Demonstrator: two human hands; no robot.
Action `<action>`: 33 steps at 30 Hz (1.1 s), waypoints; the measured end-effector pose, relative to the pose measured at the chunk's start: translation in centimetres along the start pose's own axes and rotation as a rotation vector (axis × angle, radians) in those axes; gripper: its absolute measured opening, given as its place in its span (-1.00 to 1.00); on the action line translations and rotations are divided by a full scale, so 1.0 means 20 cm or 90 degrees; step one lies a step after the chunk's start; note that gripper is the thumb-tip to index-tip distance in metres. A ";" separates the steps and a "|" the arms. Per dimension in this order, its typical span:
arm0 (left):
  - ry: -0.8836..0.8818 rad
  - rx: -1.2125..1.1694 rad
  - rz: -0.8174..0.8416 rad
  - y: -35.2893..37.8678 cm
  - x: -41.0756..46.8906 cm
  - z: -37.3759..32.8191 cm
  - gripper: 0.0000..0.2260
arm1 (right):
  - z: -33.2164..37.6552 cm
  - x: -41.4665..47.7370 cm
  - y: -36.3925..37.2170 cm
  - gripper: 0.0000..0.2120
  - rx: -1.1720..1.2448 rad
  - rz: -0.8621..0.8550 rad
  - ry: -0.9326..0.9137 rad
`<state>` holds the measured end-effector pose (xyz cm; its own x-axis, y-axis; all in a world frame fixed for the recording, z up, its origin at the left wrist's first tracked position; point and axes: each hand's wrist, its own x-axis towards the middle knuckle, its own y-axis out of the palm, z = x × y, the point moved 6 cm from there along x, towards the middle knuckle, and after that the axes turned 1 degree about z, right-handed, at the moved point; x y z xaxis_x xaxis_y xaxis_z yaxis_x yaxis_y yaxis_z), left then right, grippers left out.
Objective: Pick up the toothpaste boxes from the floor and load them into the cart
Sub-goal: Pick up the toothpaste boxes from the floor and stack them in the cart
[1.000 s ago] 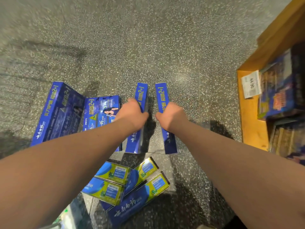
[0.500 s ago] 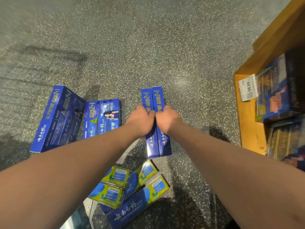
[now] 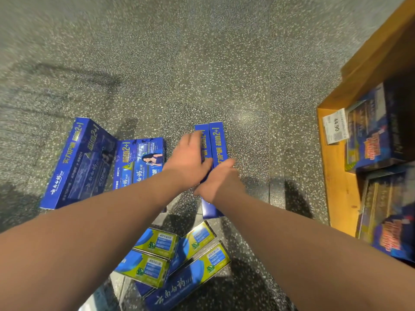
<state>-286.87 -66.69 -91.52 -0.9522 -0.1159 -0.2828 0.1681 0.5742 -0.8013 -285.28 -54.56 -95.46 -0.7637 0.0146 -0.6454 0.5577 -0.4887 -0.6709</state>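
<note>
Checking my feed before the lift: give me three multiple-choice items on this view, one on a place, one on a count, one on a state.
1. The wooden shelf lies: A) on the left; B) on the right; C) along the top edge.
2. Narrow blue boxes at the left hand and right hand: A) one; B) two; C) four.
3. Those boxes are: A) touching side by side; B) set well apart; C) crossed one over the other.
Answers: 1 B, its orange boards fill the right edge. 2 B, two long tops show. 3 A, no gap shows between them.
</note>
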 end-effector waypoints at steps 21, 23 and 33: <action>0.378 0.513 0.279 -0.35 -0.24 -0.28 -0.18 | 0.21 -0.66 -0.58 -0.44 -0.423 -0.001 -0.299; 0.362 0.463 0.291 -0.54 -0.39 -0.35 -0.24 | 0.30 -0.87 -0.70 -0.44 -0.441 -0.001 -0.321; 0.307 0.416 0.243 -2.07 -1.20 -0.99 -0.47 | 0.99 -2.21 -1.58 -0.41 -0.423 -0.033 -0.352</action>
<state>-276.00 -71.56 -41.06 -0.7805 0.4260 -0.4576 0.4674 -0.0885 -0.8796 -275.64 -57.09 -38.52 -0.7460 -0.4875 -0.4537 0.4603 0.1149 -0.8803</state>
